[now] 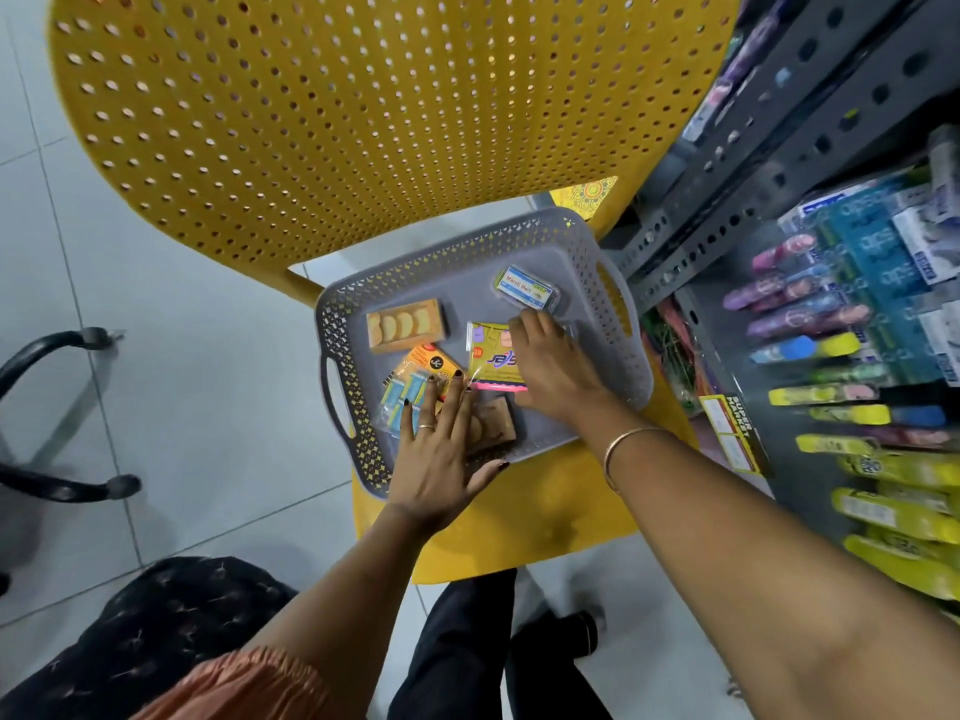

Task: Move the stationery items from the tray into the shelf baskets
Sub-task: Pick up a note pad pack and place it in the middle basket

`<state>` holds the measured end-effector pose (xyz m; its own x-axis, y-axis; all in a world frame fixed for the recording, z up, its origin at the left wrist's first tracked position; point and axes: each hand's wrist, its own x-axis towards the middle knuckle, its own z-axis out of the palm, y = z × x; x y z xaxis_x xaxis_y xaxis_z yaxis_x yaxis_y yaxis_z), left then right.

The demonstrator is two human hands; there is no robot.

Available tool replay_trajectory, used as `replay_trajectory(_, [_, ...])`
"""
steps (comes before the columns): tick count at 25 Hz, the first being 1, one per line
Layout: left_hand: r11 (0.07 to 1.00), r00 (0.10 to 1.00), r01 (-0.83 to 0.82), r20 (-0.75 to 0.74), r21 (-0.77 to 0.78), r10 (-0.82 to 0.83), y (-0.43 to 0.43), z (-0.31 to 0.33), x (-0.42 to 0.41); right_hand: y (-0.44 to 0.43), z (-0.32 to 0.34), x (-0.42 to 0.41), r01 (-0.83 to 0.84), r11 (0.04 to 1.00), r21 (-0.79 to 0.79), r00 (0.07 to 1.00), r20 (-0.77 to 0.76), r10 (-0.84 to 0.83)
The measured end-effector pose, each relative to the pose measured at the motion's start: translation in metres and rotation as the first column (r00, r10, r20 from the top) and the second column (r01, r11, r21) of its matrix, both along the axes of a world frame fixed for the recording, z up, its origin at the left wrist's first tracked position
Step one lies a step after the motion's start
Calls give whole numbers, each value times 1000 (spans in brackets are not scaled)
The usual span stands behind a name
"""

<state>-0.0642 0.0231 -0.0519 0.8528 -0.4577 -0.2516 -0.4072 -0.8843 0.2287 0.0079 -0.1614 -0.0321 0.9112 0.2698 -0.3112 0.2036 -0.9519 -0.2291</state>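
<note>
Leaning over a yellow perforated chair (363,122), we are reaching both bare hands into a grey lattice-walled tray (358,324) sitting on its seat. Nearest us, our left hand (436,454) is lying flat with fingers spread and released, pressing on a clear packet of blue-and-white pieces (402,402) and partly covering a brown box (496,423) at the tray's near edge. A ring is showing on one finger, and the nails are dark.

Our right hand (550,366), a thin bangle at the wrist, is resting palm-down with fingers curled loosely over the right side of a yellow-and-pink packet (491,363); whether it is actually gripping the packet we cannot tell. The packet's blue lettering is too blurred to read.

Just beyond, an orange packet (428,361) is lying tucked under its neighbours, and a tan box with pale rounded shapes (405,324) is lying to the left. At the far right of the tray, a clear case with a blue-and-white label (524,291) is lying apart; its writing is not legible.

To the right, shelves (779,163) of bright stationery are running alongside, with a yellow tag (735,433) reading "SUPER MARKET".
</note>
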Motion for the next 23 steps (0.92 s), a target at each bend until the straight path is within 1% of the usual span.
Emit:
replay_trajectory(3, [1000, 1000, -11, -16, 11, 11, -2, 21, 6, -11, 33, 8, 132, 987, 87, 991, 3, -133])
replay_trajectory(5, [1000, 1000, 7, -13, 4, -7, -4, 40, 13, -20, 65, 11, 191, 976, 103, 980, 42, -196])
replay_trajectory(9, [997, 996, 51, 70, -57, -47, -21, 96, 40, -40, 156, 15, 273, 951, 144, 931, 212, -299])
replay_trajectory(12, [984, 976, 130, 192, -121, -106, -47, 153, 70, -59, 248, 14, 320, 927, 194, 863, 343, -370])
replay_trajectory(14, [963, 948, 199, 284, -181, -142, -74, 202, 92, -76, 315, 5, 350, 914, 206, 791, 457, -406])
replay_trajectory(15, [951, 931, 228, 334, -207, -151, -92, 226, 102, -85, 346, -2, 373, 900, 223, 741, 512, -434])
replay_trajectory(17, [924, 889, 289, 429, -250, -161, -132, 272, 116, -105, 398, -18, 430, 864, 263, 646, 579, -498])
replay_trajectory(20, [842, 809, 446, 540, -305, -233, -201, 334, 110, -150, 459, -57, 554, 781, 287, 506, 629, -590])
replay_trajectory(23, [728, 725, 606, 598, -319, -342, -263, 372, 79, -201, 496, -110, 695, 673, 252, 407, 634, -658])
